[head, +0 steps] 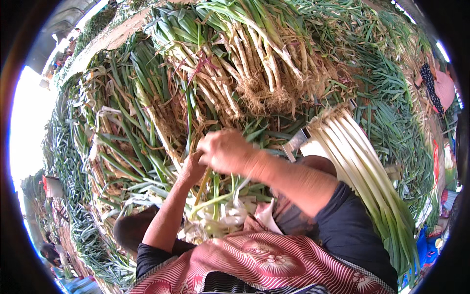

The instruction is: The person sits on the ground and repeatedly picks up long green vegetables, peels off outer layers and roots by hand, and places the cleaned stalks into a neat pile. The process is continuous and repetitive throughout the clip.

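In front of my lap, my left hand (192,167) is closed around a thin green onion stalk (203,185), whose yellowed leaves trail below it. My right hand (228,151), slightly blurred, meets the left one at the stalk with curled fingers; what lies inside them is hidden. Just beyond are unpeeled green onions (270,62) with dirty roots, some tied with a reddish string (200,64). To the right, peeled white-stemmed green onions (356,147) lie side by side, roots pointing away from me, beside a metal bracket (295,143).
Pale peelings (216,220) gather between my knees, by my red patterned apron (264,257). More green onions (110,143) are heaped at the left. Loose green leaves (389,95) cover the right side. At the far right another person (438,88) is bent over.
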Available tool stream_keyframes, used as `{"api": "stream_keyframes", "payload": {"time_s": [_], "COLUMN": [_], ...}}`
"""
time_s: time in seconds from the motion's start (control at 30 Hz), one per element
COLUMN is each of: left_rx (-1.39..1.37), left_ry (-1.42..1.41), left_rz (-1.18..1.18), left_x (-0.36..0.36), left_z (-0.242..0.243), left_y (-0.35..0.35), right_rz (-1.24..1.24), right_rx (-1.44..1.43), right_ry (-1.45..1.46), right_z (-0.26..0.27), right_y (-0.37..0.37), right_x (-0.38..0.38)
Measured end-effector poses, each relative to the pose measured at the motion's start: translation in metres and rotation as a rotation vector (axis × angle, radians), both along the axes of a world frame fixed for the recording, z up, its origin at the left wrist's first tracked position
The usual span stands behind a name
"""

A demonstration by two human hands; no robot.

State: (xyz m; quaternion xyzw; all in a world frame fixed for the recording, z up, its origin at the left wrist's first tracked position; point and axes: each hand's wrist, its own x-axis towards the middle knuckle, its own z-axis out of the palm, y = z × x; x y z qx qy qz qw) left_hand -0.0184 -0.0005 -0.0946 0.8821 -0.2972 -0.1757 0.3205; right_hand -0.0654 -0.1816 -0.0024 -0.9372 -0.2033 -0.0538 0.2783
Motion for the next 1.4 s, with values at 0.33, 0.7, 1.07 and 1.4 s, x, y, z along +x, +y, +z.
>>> {"api": "stream_keyframes", "payload": {"time_s": [0.33, 0.7, 1.07, 1.4], "left_rx": [-0.347, -0.268, -0.357, -0.28], "left_ry": [0.382, 0.651, -0.001, 0.435], "left_rz": [0.61, 0.477, 0.272, -0.085], "left_x": [0.139, 0.175, 0.155, 0.137], "left_z": [-0.205, -0.11, -0.082, -0.001], "left_y": [-0.19, -0.189, -0.165, -0.321], "right_rz": [0.177, 0.16, 0.114, -0.398], "right_rx": [-0.094, 0.044, 0.109, 0.52], "right_ry": [0.19, 0.141, 0.069, -0.28], "right_z": [-0.028, -0.018, 0.007, 0.046], "right_y": [0.013, -0.009, -0.012, -0.078], "right_x": [0.009, 0.006, -0.019, -0.039]}}
